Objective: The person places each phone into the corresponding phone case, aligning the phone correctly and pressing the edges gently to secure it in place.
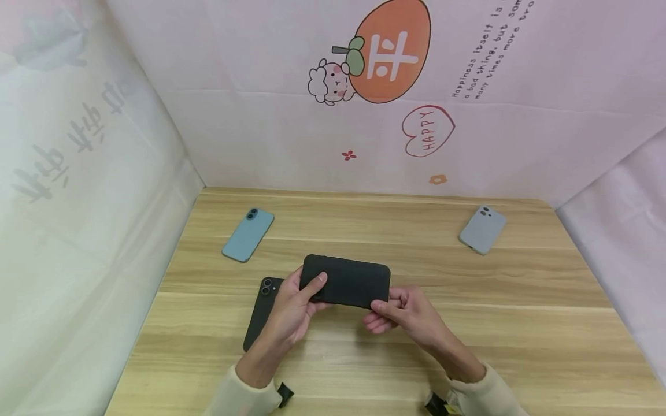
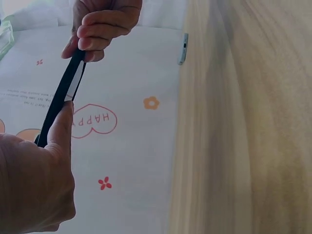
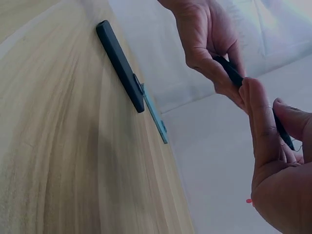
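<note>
A flat black rectangular piece, like a phone case [image 1: 348,281], is held above the table between both hands. The left hand [image 1: 288,309] grips its left end, thumb on the face turned up. At its lower right corner the right hand [image 1: 411,315] pinches it, thumb on top. Seen edge-on in the left wrist view, the black piece [image 2: 58,100] has a thin strip standing slightly apart from one side, with a gap between. In the right wrist view the right hand [image 3: 278,146] covers part of it, and the left hand [image 3: 207,41] holds the far end.
A black phone [image 1: 258,318] lies on the wooden table [image 1: 520,346], partly behind the left hand. A light blue phone [image 1: 248,236] lies at the back left, and a pale grey-blue phone [image 1: 483,230] at the back right. Printed cloth [image 1: 260,127] hangs behind.
</note>
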Demonstrator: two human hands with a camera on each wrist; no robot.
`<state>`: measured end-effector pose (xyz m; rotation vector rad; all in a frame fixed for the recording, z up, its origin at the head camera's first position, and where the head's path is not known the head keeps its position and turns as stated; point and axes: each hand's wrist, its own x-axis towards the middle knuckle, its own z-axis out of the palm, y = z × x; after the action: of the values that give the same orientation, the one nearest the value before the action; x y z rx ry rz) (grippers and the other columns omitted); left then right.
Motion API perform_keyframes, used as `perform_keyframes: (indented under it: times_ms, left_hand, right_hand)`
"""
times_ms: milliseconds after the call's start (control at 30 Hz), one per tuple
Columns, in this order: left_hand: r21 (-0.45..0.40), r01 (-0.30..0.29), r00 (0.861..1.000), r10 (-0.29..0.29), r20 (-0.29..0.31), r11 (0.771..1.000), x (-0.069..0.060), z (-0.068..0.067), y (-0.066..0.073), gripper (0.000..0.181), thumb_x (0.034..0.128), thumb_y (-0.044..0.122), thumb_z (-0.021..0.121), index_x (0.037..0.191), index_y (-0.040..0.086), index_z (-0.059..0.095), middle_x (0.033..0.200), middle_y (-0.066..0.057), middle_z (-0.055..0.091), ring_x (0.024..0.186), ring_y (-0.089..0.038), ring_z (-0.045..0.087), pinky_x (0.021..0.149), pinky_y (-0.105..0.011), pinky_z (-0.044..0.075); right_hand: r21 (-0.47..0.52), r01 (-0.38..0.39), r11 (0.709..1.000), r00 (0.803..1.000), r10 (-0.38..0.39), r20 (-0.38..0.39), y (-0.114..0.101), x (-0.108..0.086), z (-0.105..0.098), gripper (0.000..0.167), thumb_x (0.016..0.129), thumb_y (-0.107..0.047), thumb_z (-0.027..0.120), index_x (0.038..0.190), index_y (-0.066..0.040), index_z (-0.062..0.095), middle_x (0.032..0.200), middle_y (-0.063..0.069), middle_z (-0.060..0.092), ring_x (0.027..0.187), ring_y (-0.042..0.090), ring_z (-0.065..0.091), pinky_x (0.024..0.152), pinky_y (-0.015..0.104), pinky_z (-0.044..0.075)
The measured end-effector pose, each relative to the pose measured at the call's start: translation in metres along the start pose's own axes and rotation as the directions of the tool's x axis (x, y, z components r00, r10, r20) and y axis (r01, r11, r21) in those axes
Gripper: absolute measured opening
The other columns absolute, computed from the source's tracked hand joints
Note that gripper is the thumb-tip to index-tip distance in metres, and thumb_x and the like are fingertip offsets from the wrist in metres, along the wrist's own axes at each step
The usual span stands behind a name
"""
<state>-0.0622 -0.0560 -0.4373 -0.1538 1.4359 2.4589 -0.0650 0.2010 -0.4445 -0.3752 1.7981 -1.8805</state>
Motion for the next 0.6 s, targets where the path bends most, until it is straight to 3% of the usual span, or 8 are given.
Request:
perform_keyframes:
  times_ms: [167, 367, 467, 600]
  left_hand:
    - [0.017, 0.003, 1.0, -0.003, -0.007, 1.0, 0.0, 0.0, 0.001, 0.045, 0.1093, 0.006, 0.057, 0.152, -0.001, 0.045, 0.146, -0.025, 0.053, 0.127, -0.032, 0.065, 0.096, -0.047, 0.06]
    - [0.033, 0.017, 1.0, -0.017, 0.002, 0.999, 0.0, -0.001, 0.003, 0.046, 0.1085, 0.005, 0.057, 0.152, -0.003, 0.044, 0.146, -0.028, 0.053, 0.128, -0.034, 0.064, 0.098, -0.049, 0.059]
    - [0.066, 0.024, 1.0, -0.025, 0.016, 0.998, 0.0, -0.002, 0.004, 0.046, 0.108, 0.005, 0.059, 0.151, -0.005, 0.045, 0.143, -0.028, 0.055, 0.123, -0.032, 0.068, 0.093, -0.044, 0.061]
    - [0.133, 0.03, 0.998, -0.037, 0.055, 0.991, -0.001, -0.004, 0.005, 0.047, 0.1071, 0.006, 0.061, 0.15, -0.006, 0.046, 0.138, -0.027, 0.059, 0.115, -0.029, 0.072, 0.085, -0.037, 0.064]
  right_hand:
    - [-0.002, 0.016, 1.0, 1.0, -0.016, 0.001, 0.0, -0.001, 0.0, 0.031, 0.105, -0.008, 0.067, 0.113, 0.022, 0.062, 0.092, 0.024, 0.078, 0.082, 0.024, 0.08, 0.074, 0.047, 0.064]
    - [-0.053, -0.074, 0.996, 0.997, 0.074, -0.01, -0.003, 0.0, -0.001, 0.035, 0.103, -0.015, 0.071, 0.109, 0.019, 0.065, 0.094, 0.028, 0.077, 0.084, 0.036, 0.079, 0.079, 0.058, 0.061]
    - [-0.111, -0.108, 0.988, 0.994, 0.103, -0.043, -0.006, 0.0, -0.004, 0.039, 0.103, -0.019, 0.072, 0.116, 0.017, 0.065, 0.098, 0.025, 0.078, 0.087, 0.037, 0.079, 0.081, 0.052, 0.064]
    - [-0.227, -0.117, 0.967, 0.989, 0.092, -0.119, -0.014, 0.002, -0.008, 0.033, 0.101, -0.022, 0.075, 0.115, 0.007, 0.07, 0.095, 0.013, 0.079, 0.084, 0.025, 0.078, 0.079, 0.035, 0.065]
